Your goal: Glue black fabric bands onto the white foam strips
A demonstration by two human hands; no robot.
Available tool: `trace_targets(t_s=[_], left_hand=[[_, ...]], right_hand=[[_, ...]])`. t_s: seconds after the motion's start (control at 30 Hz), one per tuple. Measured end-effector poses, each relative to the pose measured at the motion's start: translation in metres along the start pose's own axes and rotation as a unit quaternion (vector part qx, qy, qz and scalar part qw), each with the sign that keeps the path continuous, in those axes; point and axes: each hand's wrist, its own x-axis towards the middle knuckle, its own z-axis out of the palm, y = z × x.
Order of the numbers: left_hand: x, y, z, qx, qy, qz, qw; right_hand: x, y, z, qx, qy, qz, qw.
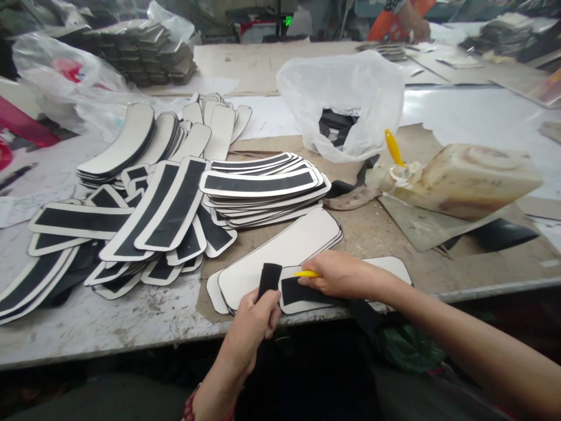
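Note:
Between the fingers and thumb of my left hand (259,316) is a short black strip (269,277), its upper end standing free. My right hand (339,273) is closed around a slim yellow tool (307,273), whose kind I cannot make out because the fingers cover most of it. That hand rests over a black strip (294,292) lying along a curved white panel (388,266) at the table's front edge. The strip's far end hangs over the edge under my wrist. Just behind lies a small stack of plain white panels (280,242).
Piles of white panels with black strips (263,182) and plain panels (118,140) cover the left. A glue-stained plastic jug (482,175) lies at right, a yellow handle (394,147) in its mouth. Behind stands a plastic bag (342,82). Another person's hand (416,26) shows far back.

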Motion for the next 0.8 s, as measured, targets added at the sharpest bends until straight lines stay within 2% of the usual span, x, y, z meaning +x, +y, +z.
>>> trace_targets(t_s=[0.33,0.8], left_hand=[[0.008,-0.012,0.009,0.011,0.089,0.003,0.996],[0.008,-0.015,0.012,0.03,0.105,0.04,0.993]], right_hand=[[0.002,0.004,0.003,-0.008,0.004,-0.012,1.0],[-0.002,-0.001,-0.003,-0.006,-0.006,-0.031,0.999]])
